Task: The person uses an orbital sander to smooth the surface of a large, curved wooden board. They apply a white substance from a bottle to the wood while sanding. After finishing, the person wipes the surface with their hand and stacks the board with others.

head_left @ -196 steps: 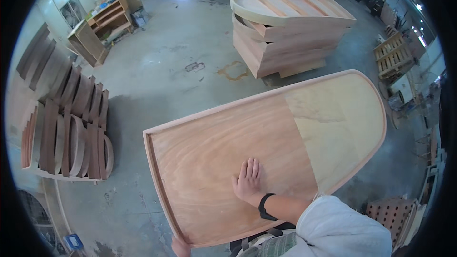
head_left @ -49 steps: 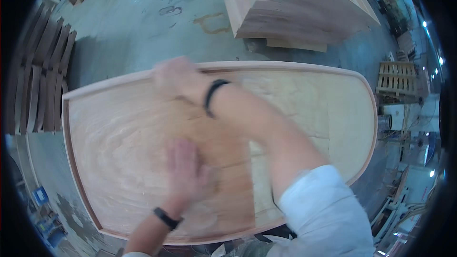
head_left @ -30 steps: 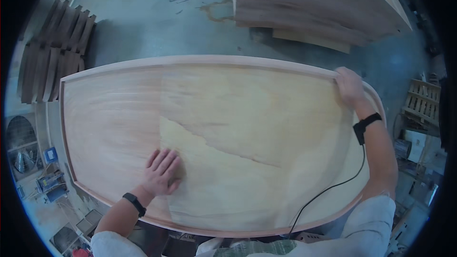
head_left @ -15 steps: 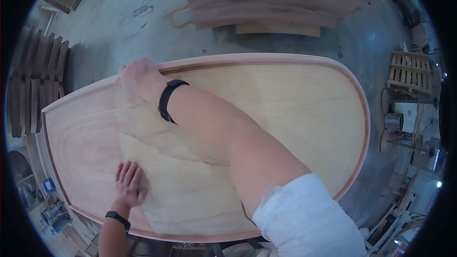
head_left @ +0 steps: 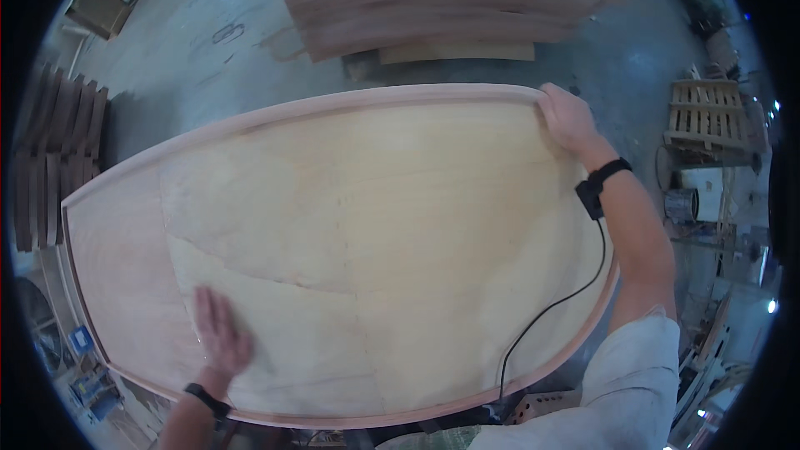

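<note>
Before the person lies a wooden panel [head_left: 433,225]. Near its rounded end, the right hand [head_left: 572,121] grips the far rim [head_left: 375,97]; the left hand [head_left: 222,335] lies flat, fingers extended, toward the near edge.

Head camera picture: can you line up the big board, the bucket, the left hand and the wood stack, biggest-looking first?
1. Big board
2. Wood stack, partly cut off at the top
3. Left hand
4. Bucket, farther away, so its real size is unsure
</note>
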{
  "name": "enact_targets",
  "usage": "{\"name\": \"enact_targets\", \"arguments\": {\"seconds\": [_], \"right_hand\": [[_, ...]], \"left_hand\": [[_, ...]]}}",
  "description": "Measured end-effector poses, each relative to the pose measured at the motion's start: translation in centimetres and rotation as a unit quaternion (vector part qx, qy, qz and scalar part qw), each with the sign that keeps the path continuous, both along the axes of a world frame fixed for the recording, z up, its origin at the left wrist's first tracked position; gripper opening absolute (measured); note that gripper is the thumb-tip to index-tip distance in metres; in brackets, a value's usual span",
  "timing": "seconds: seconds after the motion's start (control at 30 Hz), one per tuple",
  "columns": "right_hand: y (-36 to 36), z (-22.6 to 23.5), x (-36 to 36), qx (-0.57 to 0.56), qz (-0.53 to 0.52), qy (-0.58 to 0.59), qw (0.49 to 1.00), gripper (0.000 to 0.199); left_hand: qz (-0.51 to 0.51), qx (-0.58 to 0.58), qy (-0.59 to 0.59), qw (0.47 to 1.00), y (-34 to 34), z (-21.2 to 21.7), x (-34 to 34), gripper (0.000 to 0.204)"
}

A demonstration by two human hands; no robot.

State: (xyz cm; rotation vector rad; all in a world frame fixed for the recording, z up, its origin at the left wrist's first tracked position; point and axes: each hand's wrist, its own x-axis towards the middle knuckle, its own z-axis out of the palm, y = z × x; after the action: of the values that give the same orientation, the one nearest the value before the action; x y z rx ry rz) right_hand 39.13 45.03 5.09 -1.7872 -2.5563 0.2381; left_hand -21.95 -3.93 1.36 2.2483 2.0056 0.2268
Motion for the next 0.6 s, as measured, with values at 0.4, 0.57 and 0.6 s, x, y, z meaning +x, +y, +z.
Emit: {"name": "enact_targets", "arguments": {"seconds": [0.4,0.57,0.6], "right_hand": [[-1.9,0.9,-27.8,-0.082,0.271,0.1,0.954,0.032],[0.7,1.6,-12.2,-0.101,0.151,0.032,0.983,0.031],[0.9,2.3,-6.8,-0.104,0.089,0.032,0.99,0.029]], "left_hand": [[-0.279,-0.066,0.002,0.958,4.2,0.7,11.9,0.07],[-0.251,-0.068,0.007,0.966,3.4,0.8,11.9,0.065],[-0.249,-0.062,0.004,0.967,3.3,0.8,12.1,0.064]]}}
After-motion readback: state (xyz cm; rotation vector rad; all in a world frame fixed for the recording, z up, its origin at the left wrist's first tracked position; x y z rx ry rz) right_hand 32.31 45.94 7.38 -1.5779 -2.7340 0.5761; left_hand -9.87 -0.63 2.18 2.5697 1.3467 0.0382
